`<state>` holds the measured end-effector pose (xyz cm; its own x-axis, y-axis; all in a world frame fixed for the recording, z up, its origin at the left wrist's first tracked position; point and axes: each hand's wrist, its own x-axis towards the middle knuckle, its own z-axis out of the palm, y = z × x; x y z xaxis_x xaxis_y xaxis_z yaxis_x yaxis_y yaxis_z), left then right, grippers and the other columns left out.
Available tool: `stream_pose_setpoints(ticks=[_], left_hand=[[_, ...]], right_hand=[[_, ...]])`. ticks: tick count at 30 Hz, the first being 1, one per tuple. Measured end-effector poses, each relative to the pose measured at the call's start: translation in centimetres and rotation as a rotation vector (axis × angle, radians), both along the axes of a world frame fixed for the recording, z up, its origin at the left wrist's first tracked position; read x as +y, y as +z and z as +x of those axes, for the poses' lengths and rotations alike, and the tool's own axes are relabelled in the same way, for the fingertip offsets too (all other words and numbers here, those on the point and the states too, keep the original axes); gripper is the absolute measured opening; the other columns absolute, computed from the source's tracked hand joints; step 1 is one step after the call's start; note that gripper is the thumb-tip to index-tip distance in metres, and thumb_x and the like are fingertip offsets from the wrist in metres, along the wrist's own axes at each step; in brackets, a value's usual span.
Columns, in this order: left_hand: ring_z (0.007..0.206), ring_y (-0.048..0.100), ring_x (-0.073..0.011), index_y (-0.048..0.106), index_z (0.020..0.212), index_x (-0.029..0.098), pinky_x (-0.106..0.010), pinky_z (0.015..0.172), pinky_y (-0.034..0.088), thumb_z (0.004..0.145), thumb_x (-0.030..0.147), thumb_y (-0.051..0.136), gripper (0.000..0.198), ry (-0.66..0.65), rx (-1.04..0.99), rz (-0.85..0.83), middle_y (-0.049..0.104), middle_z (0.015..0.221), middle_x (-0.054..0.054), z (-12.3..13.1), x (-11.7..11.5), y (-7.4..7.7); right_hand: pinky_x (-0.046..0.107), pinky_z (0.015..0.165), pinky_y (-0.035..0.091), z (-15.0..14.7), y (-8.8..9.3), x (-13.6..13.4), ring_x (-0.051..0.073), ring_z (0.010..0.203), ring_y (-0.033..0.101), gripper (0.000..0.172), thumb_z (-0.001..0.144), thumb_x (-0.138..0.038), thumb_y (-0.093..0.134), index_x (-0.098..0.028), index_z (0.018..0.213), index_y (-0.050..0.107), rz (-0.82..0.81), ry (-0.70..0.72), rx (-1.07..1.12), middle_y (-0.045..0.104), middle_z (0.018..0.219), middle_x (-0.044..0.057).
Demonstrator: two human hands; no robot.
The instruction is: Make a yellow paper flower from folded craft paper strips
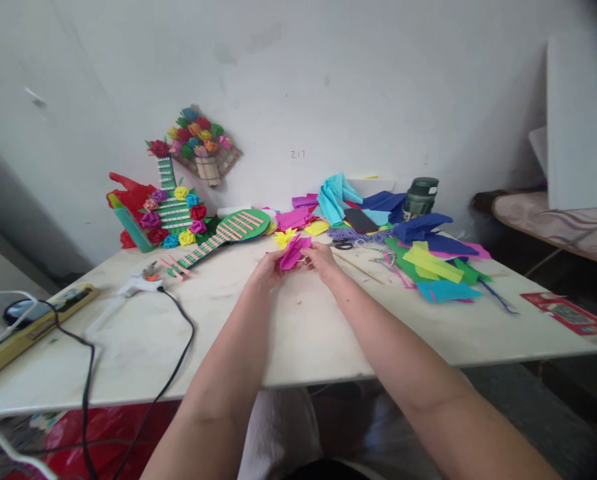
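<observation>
Between both hands, over the middle of the table, is a piece of folded magenta crepe paper (293,253). My left hand (271,268) pinches its left side, and my right hand (319,260) grips its right edge with fingers closed. Some fingertips are hidden behind the paper. Just beyond it lies a yellow paper flower (284,238). A green guitar-shaped craft (243,227) with pinkish strips rests to the left of it. Black-handled scissors (342,245) lie right of my right hand, near a thin wooden stick (359,268).
Crepe paper sheets (433,263), a phone (360,221) and a dark green bottle (421,197) are on the right. At left stand a flower-trimmed craft (174,213) and a teal bottle (132,228). A glue gun (141,285) trails its cord near a power strip (38,327).
</observation>
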<state>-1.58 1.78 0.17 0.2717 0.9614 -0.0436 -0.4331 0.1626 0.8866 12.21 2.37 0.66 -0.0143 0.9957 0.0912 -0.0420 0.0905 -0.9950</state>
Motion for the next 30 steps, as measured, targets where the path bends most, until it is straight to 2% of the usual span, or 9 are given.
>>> stream_pose_setpoints(ticks=[11, 16, 24, 30], left_hand=[[0.073, 0.064, -0.0211, 0.061, 0.096, 0.008, -0.036, 0.077, 0.050, 0.074, 0.024, 0.053, 0.028, -0.031, 0.002, 0.047, 0.066, 0.089, -0.013, -0.2, 0.1, -0.3], [0.070, 0.064, -0.0198, 0.063, 0.091, 0.007, -0.033, 0.073, 0.051, 0.073, 0.021, 0.054, 0.025, -0.006, 0.037, 0.073, 0.066, 0.086, -0.013, 0.0, -0.1, -0.1], [0.068, 0.063, -0.0178, 0.065, 0.084, 0.007, -0.033, 0.073, 0.052, 0.070, 0.020, 0.060, 0.020, -0.020, 0.059, 0.158, 0.066, 0.081, -0.012, -0.4, 0.2, -0.6], [0.065, 0.064, -0.0175, 0.065, 0.081, 0.007, -0.033, 0.072, 0.052, 0.070, 0.023, 0.061, 0.020, 0.004, 0.083, 0.160, 0.067, 0.074, -0.011, -0.7, 0.9, -1.1]], right_hand=[[0.017, 0.034, 0.035, 0.0, -0.2, 0.3, 0.007, 0.042, 0.044, 0.007, 0.058, -0.021, 0.055, -0.017, 0.060, 0.050, 0.004, -0.025, -0.017, 0.049, 0.047, -0.005], [0.016, 0.034, 0.035, -0.1, -0.1, 0.2, 0.007, 0.041, 0.044, 0.005, 0.059, -0.019, 0.055, -0.017, 0.060, 0.050, 0.012, -0.020, -0.016, 0.048, 0.045, -0.005], [0.016, 0.035, 0.035, 0.0, 0.2, -0.2, 0.006, 0.041, 0.044, 0.005, 0.060, -0.019, 0.054, -0.016, 0.064, 0.052, 0.011, 0.034, 0.033, 0.049, 0.048, -0.005], [0.015, 0.034, 0.035, 0.0, -0.1, 0.0, 0.006, 0.043, 0.045, 0.013, 0.058, -0.020, 0.061, -0.016, 0.067, 0.053, 0.046, 0.050, -0.011, 0.050, 0.050, -0.006]])
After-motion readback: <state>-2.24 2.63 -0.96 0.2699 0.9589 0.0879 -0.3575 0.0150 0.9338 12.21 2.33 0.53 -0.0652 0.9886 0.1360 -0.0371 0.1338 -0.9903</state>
